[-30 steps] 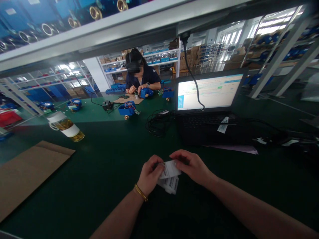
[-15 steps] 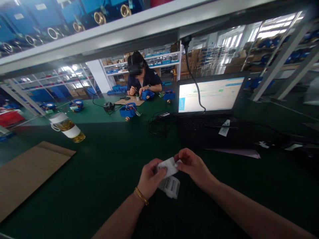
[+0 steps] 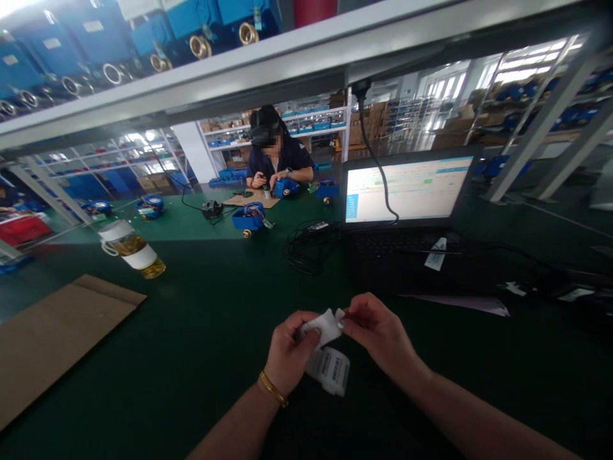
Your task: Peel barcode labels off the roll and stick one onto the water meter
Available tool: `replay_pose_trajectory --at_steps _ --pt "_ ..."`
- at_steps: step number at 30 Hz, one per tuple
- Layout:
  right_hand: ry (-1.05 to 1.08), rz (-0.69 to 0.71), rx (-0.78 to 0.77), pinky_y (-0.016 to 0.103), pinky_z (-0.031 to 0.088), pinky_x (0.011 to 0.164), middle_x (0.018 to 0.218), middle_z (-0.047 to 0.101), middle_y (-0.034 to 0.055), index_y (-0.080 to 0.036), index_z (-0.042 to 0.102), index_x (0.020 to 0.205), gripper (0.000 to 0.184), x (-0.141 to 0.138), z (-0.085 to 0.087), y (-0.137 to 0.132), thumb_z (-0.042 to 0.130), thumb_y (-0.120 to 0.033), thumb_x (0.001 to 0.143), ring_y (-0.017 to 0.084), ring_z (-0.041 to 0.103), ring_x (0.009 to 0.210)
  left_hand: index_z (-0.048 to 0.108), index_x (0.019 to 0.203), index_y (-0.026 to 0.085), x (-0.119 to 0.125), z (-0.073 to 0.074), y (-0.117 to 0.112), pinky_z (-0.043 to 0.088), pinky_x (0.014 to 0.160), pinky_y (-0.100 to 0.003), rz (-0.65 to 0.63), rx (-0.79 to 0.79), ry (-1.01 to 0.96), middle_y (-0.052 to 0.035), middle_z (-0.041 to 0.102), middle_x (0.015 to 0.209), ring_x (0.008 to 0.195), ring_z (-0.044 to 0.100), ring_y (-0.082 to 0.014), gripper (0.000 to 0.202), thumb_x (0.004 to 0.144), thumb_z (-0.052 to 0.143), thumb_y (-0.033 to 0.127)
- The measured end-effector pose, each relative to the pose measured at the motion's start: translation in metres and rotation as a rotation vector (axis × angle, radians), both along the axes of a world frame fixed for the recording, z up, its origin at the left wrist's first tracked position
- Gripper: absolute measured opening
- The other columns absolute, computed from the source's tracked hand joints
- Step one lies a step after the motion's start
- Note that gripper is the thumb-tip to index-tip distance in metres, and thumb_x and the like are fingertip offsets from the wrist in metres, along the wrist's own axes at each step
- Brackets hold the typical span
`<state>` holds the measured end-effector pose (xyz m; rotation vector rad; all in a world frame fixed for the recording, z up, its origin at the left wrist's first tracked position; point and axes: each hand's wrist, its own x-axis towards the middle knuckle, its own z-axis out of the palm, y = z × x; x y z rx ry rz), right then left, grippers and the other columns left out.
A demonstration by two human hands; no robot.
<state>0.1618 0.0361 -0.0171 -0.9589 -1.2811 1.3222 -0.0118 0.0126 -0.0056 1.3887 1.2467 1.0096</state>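
A strip of white labels [image 3: 327, 327] is pinched between the thumb and fingers of my left hand [image 3: 291, 348], which wears a gold bracelet. Its lower part, a curled length with printed barcodes [image 3: 334, 369], hangs below that hand over the green table. At the strip's right end, my right hand [image 3: 378, 326] is closed in a pinch on a small white label piece [image 3: 340, 315]. A narrow notch shows between this piece and the strip; whether they are still joined I cannot tell.
An open laptop [image 3: 407, 191] with a label on its keyboard stands ahead right, beside a coiled black cable [image 3: 306, 249]. Left are a glass tea bottle [image 3: 138, 252] and cardboard [image 3: 62, 338]. A co-worker [image 3: 278, 153] sits opposite, near blue meter housings [image 3: 249, 217]. A shelf beam [image 3: 215, 76] crosses overhead.
My right hand has shifted slightly right, and a notch now shows between the small piece and the strip. The whole view has tilted a little, so everything sits slightly lower.
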Motion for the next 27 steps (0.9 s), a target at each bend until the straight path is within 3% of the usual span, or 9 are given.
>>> replay_pose_trajectory --at_steps 2,6,13,16,21,27 --pt "0.000 -0.020 0.021 0.031 0.051 0.066 0.087 0.062 0.0044 -0.021 0.049 0.073 0.028 -0.0008 0.0011 -0.0023 0.072 -0.035 0.068 0.022 0.060 0.078 0.059 0.090 0.015 0.0005 -0.0013 0.0002 0.045 0.063 -0.027 0.023 0.002 -0.023 -0.0040 0.059 0.083 0.069 0.056 -0.0144 0.017 0.078 0.053 0.025" --pt "-0.114 -0.002 0.097 0.033 0.051 0.073 0.107 0.057 0.0068 -0.019 0.062 0.077 0.017 -0.0010 -0.0002 -0.0050 0.068 -0.035 0.072 0.024 0.058 0.089 0.060 0.088 0.015 0.0025 -0.0007 -0.0002 0.045 0.063 -0.026 0.036 0.022 -0.033 -0.0034 0.059 0.081 0.068 0.054 -0.0138 0.015 0.077 0.053 0.023" --pt "-0.096 0.056 -0.060 0.035 0.050 0.074 0.084 0.065 0.0041 -0.021 0.067 0.082 0.021 -0.0001 0.0001 -0.0025 0.071 -0.035 0.067 0.023 0.061 0.081 0.061 0.084 0.014 0.0025 -0.0021 0.0000 0.043 0.062 -0.025 0.041 0.073 0.028 -0.0034 0.058 0.079 0.067 0.052 -0.0124 0.012 0.076 0.054 0.020" --pt "-0.070 0.092 -0.131 0.036 0.050 0.076 0.086 0.065 0.0042 -0.020 0.068 0.084 0.023 0.0000 0.0026 -0.0024 0.071 -0.036 0.067 0.024 0.061 0.084 0.062 0.084 0.015 0.0019 -0.0031 0.0000 0.042 0.061 -0.024 0.038 0.098 0.047 -0.0030 0.058 0.079 0.066 0.052 -0.0123 0.012 0.076 0.054 0.020" --pt "-0.076 0.089 -0.081 0.037 0.048 0.079 0.097 0.063 0.0050 -0.021 0.069 0.082 0.020 -0.0010 0.0048 -0.0047 0.070 -0.034 0.067 0.025 0.059 0.088 0.062 0.082 0.016 0.0036 0.0008 -0.0012 0.042 0.060 -0.024 0.080 0.104 0.091 -0.0020 0.057 0.076 0.065 0.051 -0.0119 0.011 0.076 0.053 0.019" --pt "-0.117 0.050 -0.070 0.037 0.048 0.075 0.084 0.065 0.0028 -0.023 0.068 0.079 0.016 -0.0022 0.0023 -0.0050 0.068 -0.030 0.065 0.024 0.060 0.082 0.064 0.082 0.017 0.0056 0.0033 -0.0026 0.041 0.059 -0.023 0.100 0.192 0.162 -0.0021 0.059 0.078 0.066 0.052 -0.0120 0.014 0.074 0.053 0.013"
